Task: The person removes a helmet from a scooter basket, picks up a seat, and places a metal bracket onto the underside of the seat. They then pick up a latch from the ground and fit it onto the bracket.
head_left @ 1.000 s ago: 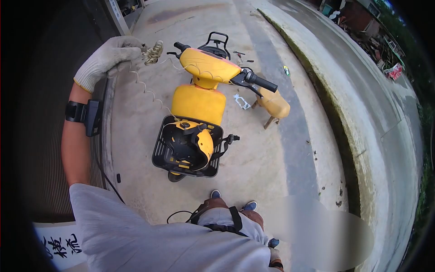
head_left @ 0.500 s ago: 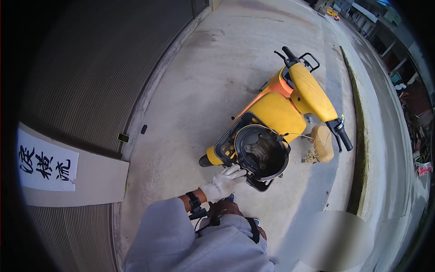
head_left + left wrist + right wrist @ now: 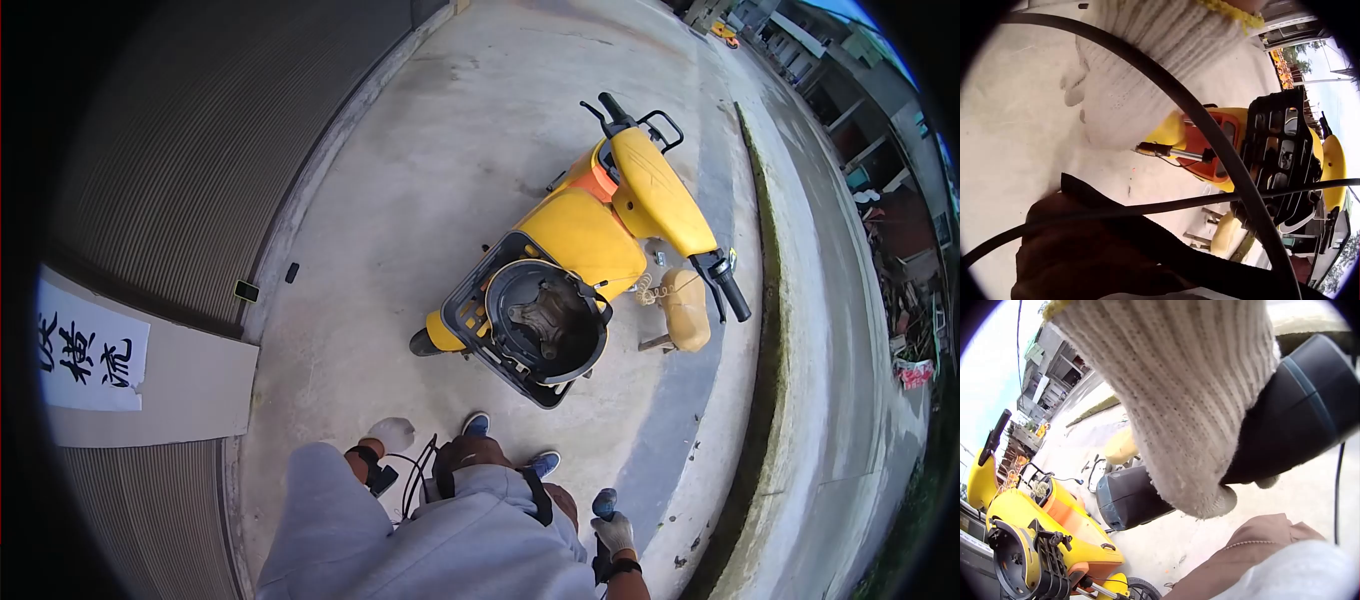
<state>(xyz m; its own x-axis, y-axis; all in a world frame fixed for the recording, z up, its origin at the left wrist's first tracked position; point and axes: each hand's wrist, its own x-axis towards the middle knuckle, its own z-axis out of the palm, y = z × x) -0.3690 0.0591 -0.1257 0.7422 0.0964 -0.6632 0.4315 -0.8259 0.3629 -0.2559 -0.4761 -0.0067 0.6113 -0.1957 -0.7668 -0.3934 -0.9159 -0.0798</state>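
My gloved left hand [image 3: 392, 433] hangs beside the left thigh with nothing visible in it. In the left wrist view its white knitted glove [image 3: 1129, 81] fills the upper middle, the fingers loose. Low by the right thigh, my gloved right hand [image 3: 614, 532] grips a black-and-blue power tool [image 3: 1297, 406] round its middle; its kind does not show. Ahead stands a yellow scooter [image 3: 585, 235] with a black front basket [image 3: 470, 310]. A helmet [image 3: 550, 320] lies upturned in it, black lining facing up. Beyond the basket, a coiled pale cord [image 3: 650, 290] hangs near the stool.
A small wooden stool [image 3: 686, 310] stands right of the scooter. Black cables [image 3: 1147, 69] loop past my left wrist. To the left runs a ribbed shutter [image 3: 220, 150] with a paper sign [image 3: 95, 350]. A phone-like device [image 3: 246, 291] sits at its foot. A concrete kerb [image 3: 765, 300] edges the right.
My left hand held the coiled cord up beside the handlebar, then reached the basket's near edge, and now hangs by the thigh. The coil is released. The scooter appears further right in view.
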